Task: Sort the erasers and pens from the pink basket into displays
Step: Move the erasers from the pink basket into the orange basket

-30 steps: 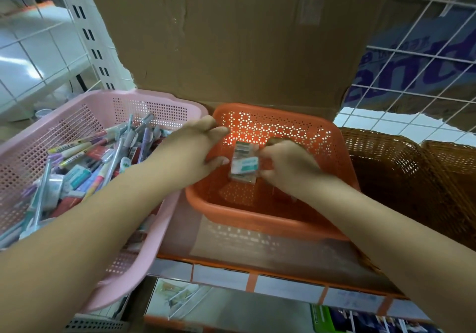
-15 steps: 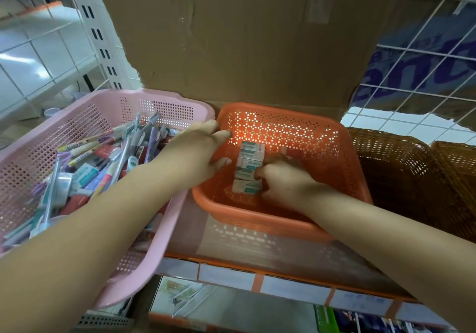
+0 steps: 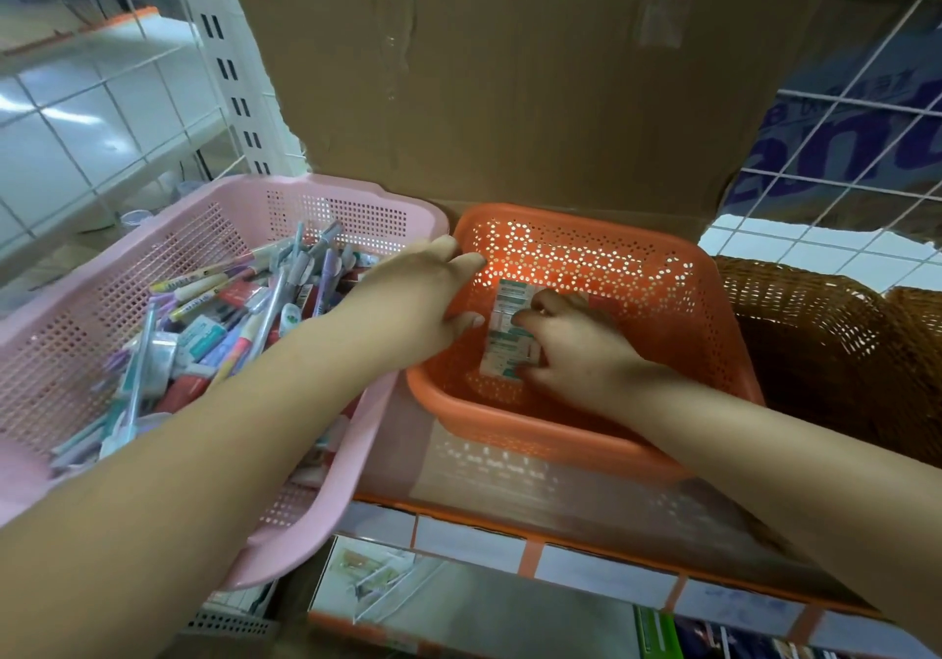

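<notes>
Nearest the camera, both bare forearms reach out over the shelf edge [image 3: 530,551], with its orange trim and label strips. To the left, the pink basket [image 3: 326,204] hangs partly over that edge. It is still heaped with pens [image 3: 265,311], markers and a few boxed erasers, so most of the sorting is yet to do.

Just beyond, the left hand [image 3: 408,301] grips the left rim of the orange basket [image 3: 535,434]. Its fingers lie over the rim and its thumb is inside, holding the basket steady. The right hand [image 3: 581,352] is down inside this basket. Its fingers and thumb are curled against a short row of sleeved erasers [image 3: 507,342] that lies on the perforated floor near the left wall. It appears to hold the row together, though the palm hides its right side.

The step in hand looks like setting these erasers down in a neat line. The next move calls for the right hand to let go without knocking the row askew. It then goes back to the pink basket for more erasers or pens, while the left hand keeps the orange basket from sliding.

Farther right stands a brown wicker basket [image 3: 805,332]. Behind everything rises a torn cardboard sheet [image 3: 509,97], with white wire grid [image 3: 841,174] beside it.
</notes>
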